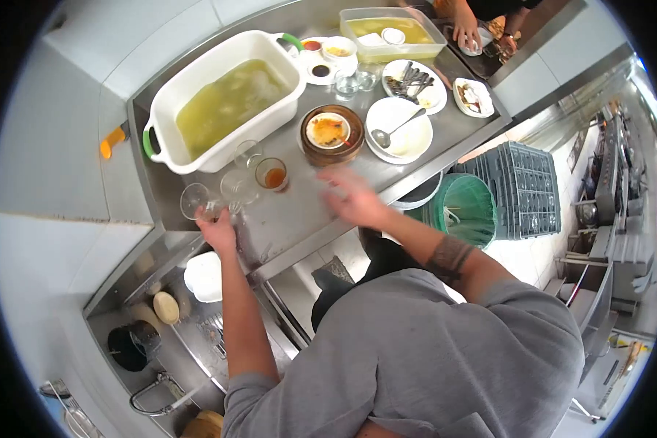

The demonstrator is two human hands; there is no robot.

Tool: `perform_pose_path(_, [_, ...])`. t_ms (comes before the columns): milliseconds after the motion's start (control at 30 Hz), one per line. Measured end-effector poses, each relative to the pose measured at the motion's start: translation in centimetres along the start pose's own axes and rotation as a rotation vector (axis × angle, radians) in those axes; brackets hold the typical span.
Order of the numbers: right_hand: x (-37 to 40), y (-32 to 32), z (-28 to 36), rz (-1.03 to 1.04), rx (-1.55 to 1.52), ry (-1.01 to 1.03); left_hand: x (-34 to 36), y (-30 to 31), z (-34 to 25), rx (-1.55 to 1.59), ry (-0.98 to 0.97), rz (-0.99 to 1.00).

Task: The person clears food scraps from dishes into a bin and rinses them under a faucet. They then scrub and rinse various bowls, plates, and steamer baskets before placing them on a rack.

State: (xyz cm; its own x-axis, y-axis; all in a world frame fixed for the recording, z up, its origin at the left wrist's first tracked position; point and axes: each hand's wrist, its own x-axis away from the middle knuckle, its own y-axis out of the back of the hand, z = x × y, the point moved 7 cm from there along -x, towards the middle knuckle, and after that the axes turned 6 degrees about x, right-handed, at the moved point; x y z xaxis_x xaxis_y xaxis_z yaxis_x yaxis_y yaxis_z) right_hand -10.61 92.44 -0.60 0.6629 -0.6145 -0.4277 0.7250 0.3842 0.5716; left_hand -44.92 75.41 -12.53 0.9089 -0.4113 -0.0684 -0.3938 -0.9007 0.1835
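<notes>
My left hand is closed on a clear drinking glass at the left end of the steel counter. Next to it stand two more clear glasses, one the nearer glass, and a glass with amber liquid. My right hand, blurred by motion, hovers over the counter's front edge with fingers apart and nothing visible in them. Just beyond it is a round bamboo steamer with a small stained dish on top. To the right, stacked white bowls hold a spoon.
A large white tub of greenish water fills the back left. Behind stand sauce dishes, a plate of cutlery and a clear plastic bin. A green bucket and crates are on the floor. Another person's hand works at top right.
</notes>
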Motion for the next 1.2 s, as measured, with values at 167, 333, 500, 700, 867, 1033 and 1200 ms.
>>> perform_pose_path(167, [-1.4,12.6,-12.9,-0.01,0.584,-0.097,-3.3,-0.4,2.9,-0.039,-0.024,0.079])
perform_pose_path(333, [-3.5,15.3,-21.7,0.359,0.997,-0.074,-1.1,2.7,6.2,-0.075,0.035,0.042])
perform_pose_path(500, [-7.1,20.4,-23.8,0.418,0.851,0.064,8.2,5.0,-1.6,-0.418,0.12,-0.089])
perform_pose_path(700, [-12.8,25.9,-33.8,0.59,0.688,-0.127,14.2,4.9,-8.0,-0.514,0.137,-0.057])
perform_pose_path(867, [-13.4,21.6,-36.9,0.652,0.891,-0.065,16.3,3.8,-10.3,-0.582,0.163,0.036])
perform_pose_path(1033, [-15.2,21.2,-37.6,0.578,0.945,-0.157,17.6,1.8,-11.3,-0.739,0.146,0.101])
perform_pose_path(1200, [-16.5,21.8,-34.5,0.732,1.023,0.309,19.0,1.6,-9.2,-0.587,0.248,0.117])
